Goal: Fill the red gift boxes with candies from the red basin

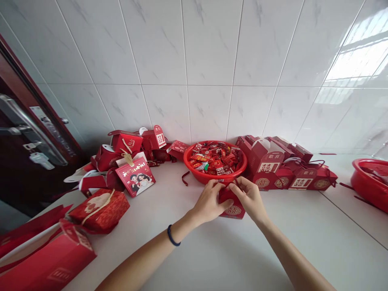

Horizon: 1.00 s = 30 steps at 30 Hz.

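Note:
A small red candy box [233,211] with a round gold pattern stands on the white table in front of the candy basin. My left hand [210,203], with a dark band on its wrist, grips the upper left of the box, thumb across its front. Closed at the top right of the same box, my right hand [250,197] has its thumb and fingers pinched on the upper edge. The hands partly cover the box top, so its closure is hidden. Just behind them, a red plastic basin [197,174] holds many wrapped candies [216,155].
Several red boxes [269,155] with ribbons are grouped right of the basin. More open red boxes [127,141], a couple-print card box [136,178] and red bags [54,258] lie left. A second red basket [368,188] stands far right. A tiled wall [209,64] rises behind.

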Available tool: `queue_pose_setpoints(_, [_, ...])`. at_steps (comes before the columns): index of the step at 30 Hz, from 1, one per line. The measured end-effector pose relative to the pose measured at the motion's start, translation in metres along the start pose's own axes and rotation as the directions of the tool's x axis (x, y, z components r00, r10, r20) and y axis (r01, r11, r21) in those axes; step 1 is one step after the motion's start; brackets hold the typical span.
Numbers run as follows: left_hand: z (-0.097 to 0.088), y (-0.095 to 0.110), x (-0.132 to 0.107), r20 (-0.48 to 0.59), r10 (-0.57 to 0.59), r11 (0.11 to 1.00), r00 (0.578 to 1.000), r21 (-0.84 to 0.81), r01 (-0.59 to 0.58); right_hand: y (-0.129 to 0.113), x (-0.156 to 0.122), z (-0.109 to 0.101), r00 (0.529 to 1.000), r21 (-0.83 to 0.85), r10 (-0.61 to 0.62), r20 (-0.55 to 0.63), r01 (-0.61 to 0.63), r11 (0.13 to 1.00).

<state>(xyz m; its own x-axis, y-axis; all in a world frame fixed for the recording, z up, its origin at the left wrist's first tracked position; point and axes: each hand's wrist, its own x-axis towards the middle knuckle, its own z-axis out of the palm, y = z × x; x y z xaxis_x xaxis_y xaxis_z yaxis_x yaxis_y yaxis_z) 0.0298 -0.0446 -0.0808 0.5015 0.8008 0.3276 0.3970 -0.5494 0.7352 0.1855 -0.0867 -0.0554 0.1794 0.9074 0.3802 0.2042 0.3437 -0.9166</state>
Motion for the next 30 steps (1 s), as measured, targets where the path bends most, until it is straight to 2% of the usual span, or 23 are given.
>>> queue_pose_setpoints(4, [0.012, -0.001, -0.001, -0.018, -0.038, 0.999, 0.999, -0.027, 0.038, -0.002, -0.005, -0.005, 0.998, -0.099, -0.032, -0.048, 0.027, 0.995])
queue_pose_setpoints(7, [0.02, 0.003, -0.002, -0.06, -0.083, 0.994, 0.995, -0.079, 0.079, -0.003, -0.009, -0.006, 0.995, -0.068, -0.022, -0.102, 0.015, 0.998])
queue_pose_setpoints(10, [0.023, 0.011, -0.006, -0.006, -0.046, 0.972, 0.999, -0.231, 0.043, -0.003, -0.015, -0.012, 0.986, 0.019, -0.012, -0.166, 0.015, 1.0])
queue_pose_setpoints(12, [0.022, 0.014, -0.011, 0.061, -0.017, 0.933, 0.998, -0.357, 0.038, -0.004, -0.018, -0.025, 0.963, 0.018, -0.028, -0.269, 0.035, 0.999])
queue_pose_setpoints(14, [0.02, 0.011, -0.017, 0.118, -0.012, 0.908, 0.993, -0.414, 0.06, -0.007, -0.019, -0.047, 0.912, -0.009, -0.05, -0.407, 0.051, 0.999])
queue_pose_setpoints(16, [0.019, 0.004, -0.023, 0.166, -0.035, 0.911, 0.986, -0.4, 0.1, -0.013, -0.015, -0.075, 0.836, -0.02, -0.078, -0.542, 0.08, 0.997])
queue_pose_setpoints(18, [0.021, -0.008, -0.029, 0.202, -0.094, 0.911, 0.975, -0.378, 0.166, -0.021, -0.007, -0.106, 0.742, -0.051, -0.141, -0.656, 0.143, 0.988])
queue_pose_setpoints(19, [0.023, -0.015, -0.032, 0.215, -0.127, 0.904, 0.968, -0.377, 0.203, -0.026, -0.002, -0.121, 0.678, -0.089, -0.192, -0.71, 0.184, 0.979])
queue_pose_setpoints(21, [0.03, -0.026, -0.036, 0.228, -0.148, 0.894, 0.962, -0.386, 0.228, -0.035, 0.009, -0.145, 0.594, -0.184, -0.276, -0.755, 0.212, 0.96])
queue_pose_setpoints(24, [0.039, -0.035, -0.041, 0.221, -0.097, 0.901, 0.97, -0.394, 0.18, -0.044, 0.03, -0.169, 0.565, -0.312, -0.367, -0.739, 0.195, 0.93])
queue_pose_setpoints(28, [0.044, -0.035, -0.042, 0.218, -0.085, 0.912, 0.972, -0.376, 0.164, -0.04, 0.067, -0.183, 0.619, -0.321, -0.339, -0.708, 0.145, 0.936])
queue_pose_setpoints(30, [0.044, -0.033, -0.043, 0.207, -0.077, 0.912, 0.975, -0.38, 0.152, -0.032, 0.086, -0.184, 0.624, -0.286, -0.292, -0.725, 0.113, 0.952])
